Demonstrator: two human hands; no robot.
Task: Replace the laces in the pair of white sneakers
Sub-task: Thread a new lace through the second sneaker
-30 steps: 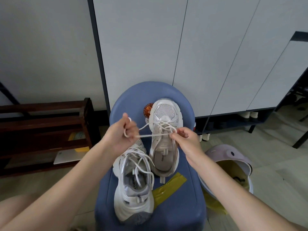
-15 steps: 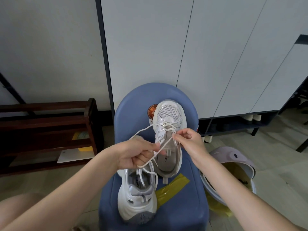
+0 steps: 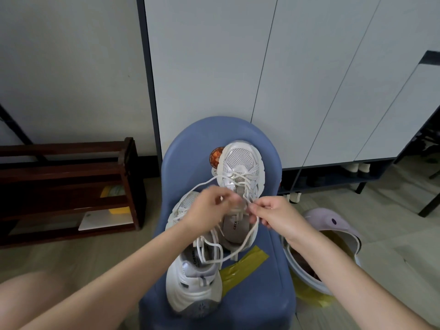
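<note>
So both hands are meeting right over the tongue of the far sneaker (image 3: 240, 177), which is sitting toe-away on a blue stool (image 3: 269, 270). The right hand (image 3: 276, 214) is pinching the white lace (image 3: 247, 241) between thumb and fingertips, just beside the shoe's upper eyelets. The left hand (image 3: 209, 210) is curling its fingers around the other run of the same lace, though it's a bit motion-blurred, so exactly which fingers are closing on it I can't tell. The two hands are sitting nearly touching, with the lace crossing between them.

From the right hand's pinch, one strand is drooping down in a long loop past the shoe's heel opening and swinging back left over the near sneaker (image 3: 192, 277). From the left hand, another strand is arcing up and over to the top eyelets near the far shoe's toe. So the lace is lying both above and below the grip, with the pinch point sitting about mid-shoe.

The near sneaker is lying closer to the camera, heel toward us, laced up with its own loose ends flopping over the opening. A strip of yellow tape (image 3: 242, 265) is sticking to the stool just right of it. A lilac bin (image 3: 333, 222) is standing on the floor to the right, and a dark wooden rack (image 3: 71, 186) is off to the left.
</note>
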